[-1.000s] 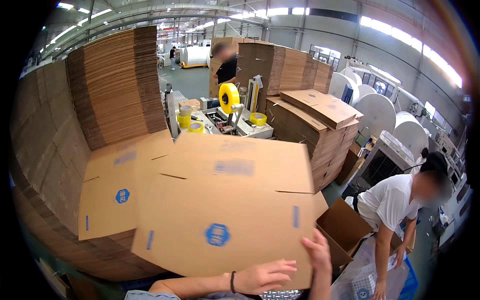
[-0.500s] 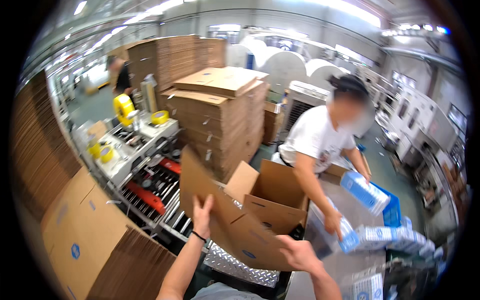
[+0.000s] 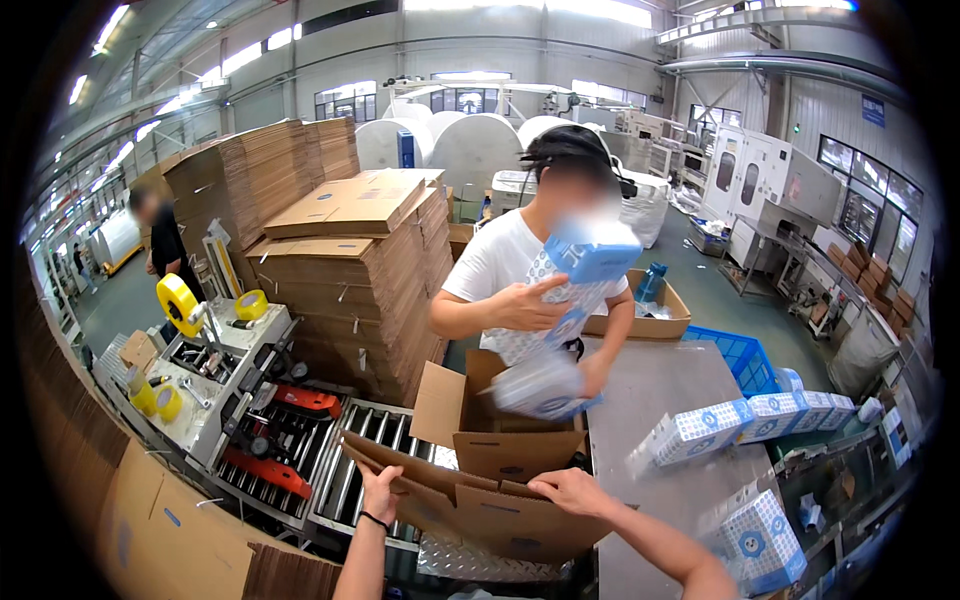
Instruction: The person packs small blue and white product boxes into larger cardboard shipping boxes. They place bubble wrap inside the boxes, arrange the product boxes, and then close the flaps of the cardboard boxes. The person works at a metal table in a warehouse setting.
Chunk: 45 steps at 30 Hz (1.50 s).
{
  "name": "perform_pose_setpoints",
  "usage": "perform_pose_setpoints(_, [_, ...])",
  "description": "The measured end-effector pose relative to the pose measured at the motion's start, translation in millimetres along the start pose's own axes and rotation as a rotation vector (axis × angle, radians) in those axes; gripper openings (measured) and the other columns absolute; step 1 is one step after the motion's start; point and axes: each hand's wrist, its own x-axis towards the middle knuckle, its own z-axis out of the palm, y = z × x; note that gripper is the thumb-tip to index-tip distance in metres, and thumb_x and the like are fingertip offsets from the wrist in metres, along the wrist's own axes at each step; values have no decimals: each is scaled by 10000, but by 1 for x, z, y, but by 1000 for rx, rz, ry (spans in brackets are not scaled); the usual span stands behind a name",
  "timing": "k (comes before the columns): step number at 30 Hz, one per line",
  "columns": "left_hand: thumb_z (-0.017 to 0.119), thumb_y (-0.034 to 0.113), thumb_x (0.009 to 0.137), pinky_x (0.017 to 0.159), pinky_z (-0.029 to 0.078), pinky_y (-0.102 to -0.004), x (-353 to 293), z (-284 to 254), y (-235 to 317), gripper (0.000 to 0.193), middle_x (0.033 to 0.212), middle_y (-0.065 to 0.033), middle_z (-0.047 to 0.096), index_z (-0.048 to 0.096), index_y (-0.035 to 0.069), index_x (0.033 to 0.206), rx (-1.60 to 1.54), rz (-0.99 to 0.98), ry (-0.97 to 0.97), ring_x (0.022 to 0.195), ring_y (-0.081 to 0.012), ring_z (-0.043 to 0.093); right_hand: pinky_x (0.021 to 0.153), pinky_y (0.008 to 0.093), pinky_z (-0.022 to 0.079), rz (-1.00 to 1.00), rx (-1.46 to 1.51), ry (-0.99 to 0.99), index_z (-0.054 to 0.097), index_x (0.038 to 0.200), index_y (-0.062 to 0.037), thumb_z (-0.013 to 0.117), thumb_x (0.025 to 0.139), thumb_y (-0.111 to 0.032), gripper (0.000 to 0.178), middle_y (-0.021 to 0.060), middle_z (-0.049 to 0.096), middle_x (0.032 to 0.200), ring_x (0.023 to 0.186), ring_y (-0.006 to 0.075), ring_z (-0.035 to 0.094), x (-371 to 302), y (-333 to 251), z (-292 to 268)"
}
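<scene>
A brown cardboard carton (image 3: 510, 526), partly folded and slightly spread along its top, is held in front of me between both hands. My left hand (image 3: 380, 494) is closed on its left end. My right hand (image 3: 570, 492) grips its upper edge near the right side. Just beyond stands an open cardboard box (image 3: 518, 455) with a raised flap. Over that box a co-worker in a white shirt (image 3: 510, 245) holds a blue-and-white pack (image 3: 592, 262) at the chest and a second, motion-blurred pack (image 3: 540, 388) lower down.
To the left, a roller conveyor (image 3: 345, 462) meets a taping machine (image 3: 240, 340) with yellow tape rolls. Stacks of flat cartons (image 3: 335, 310) rise behind. On the right, a metal table (image 3: 650, 400) carries several packs (image 3: 700, 432) beside a blue crate (image 3: 735, 360).
My view has swung right. The carton has tilted from upright to lower and more level, its top edges parting. The co-worker has straightened and brought the packs over the open box.
</scene>
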Motion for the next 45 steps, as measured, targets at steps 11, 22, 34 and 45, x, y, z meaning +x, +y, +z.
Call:
perform_pose_setpoints(11, [624, 271, 827, 1215, 118, -469, -54, -29, -22, 1003, 1565, -315, 186, 8, -89, 1533, 1370, 490, -855, 1487, -398, 128, 692, 564, 534, -45, -525, 9, 633, 883, 27, 500, 967, -365, 422, 272, 658, 725, 711, 483, 651, -74, -14, 10])
perform_pose_setpoints(22, [332, 687, 974, 1231, 174, -455, -59, 76, -136, 847, 1566, -240, 312, 445, -14, 1436, 1318, -157, -1621, 1472, -371, 267, 1012, 535, 302, -421, -834, 452, 437, 1447, -160, 879, 525, -310, 1034, 142, 406, 1429, 1304, 299, 399, -31, 42, 32])
perform_pose_setpoints(34, [487, 613, 953, 1184, 233, -532, -12, 45, -93, 747, 1582, -210, 307, 354, 165, 1535, 1744, 947, -882, 1467, -398, 276, 877, 399, 547, 145, 1252, 212, 526, 1308, 28, 401, 1050, -345, 470, 194, 679, 1149, 1050, 269, 658, -61, 128, -6])
perform_pose_setpoints(45, [405, 434, 1047, 1102, 376, -361, 76, -167, -20, 570, 1457, -91, 466, 437, 56, 1472, 324, -255, -184, 1334, -226, 450, 994, 443, 462, 1006, 824, -64, 485, 1430, -44, 494, 973, -620, 736, 194, 554, 1398, 1253, 272, 535, -45, 207, 227])
